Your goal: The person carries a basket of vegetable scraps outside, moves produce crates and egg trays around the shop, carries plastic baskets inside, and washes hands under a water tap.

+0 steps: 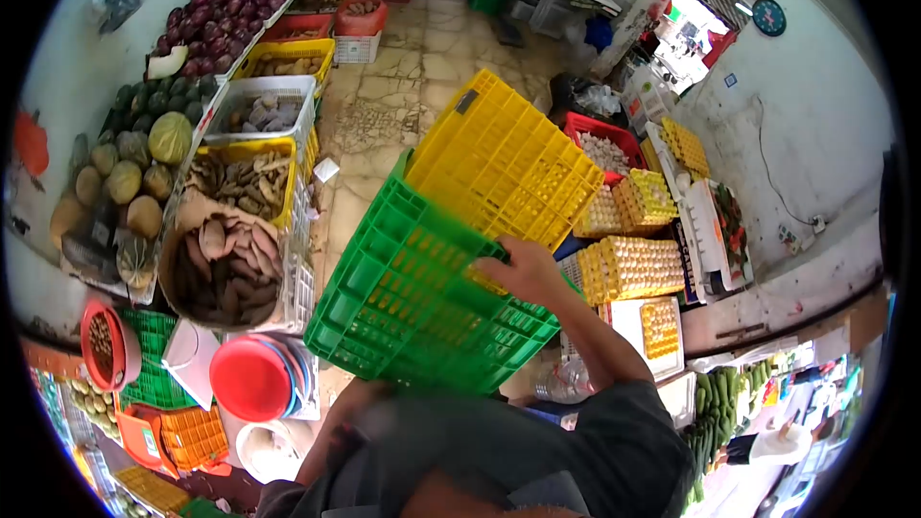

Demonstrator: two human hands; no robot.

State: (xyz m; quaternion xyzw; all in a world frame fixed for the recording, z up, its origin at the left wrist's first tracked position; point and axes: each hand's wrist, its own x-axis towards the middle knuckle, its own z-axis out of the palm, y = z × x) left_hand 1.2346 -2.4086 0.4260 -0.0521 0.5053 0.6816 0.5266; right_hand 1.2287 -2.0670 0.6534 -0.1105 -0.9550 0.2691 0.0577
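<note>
A green plastic crate [403,297] is tilted up in front of my body, its slatted side facing me and partly smeared by motion. Against it, on the far side, leans a yellow plastic crate [508,163] with a perforated base. My right hand [526,273] is closed over the green crate's upper right edge, near where the two crates meet; its fingertips are partly hidden. My left hand [369,393] is low at the green crate's bottom edge, blurred, and its fingers cannot be made out.
On the left stand a box of sweet potatoes [230,269], a yellow crate of roots [240,182], pumpkins [125,182] and purple onions [221,19]. Stacked egg trays [633,269] are on the right. Red basins [251,377] sit at lower left. Tiled floor [384,86] runs ahead.
</note>
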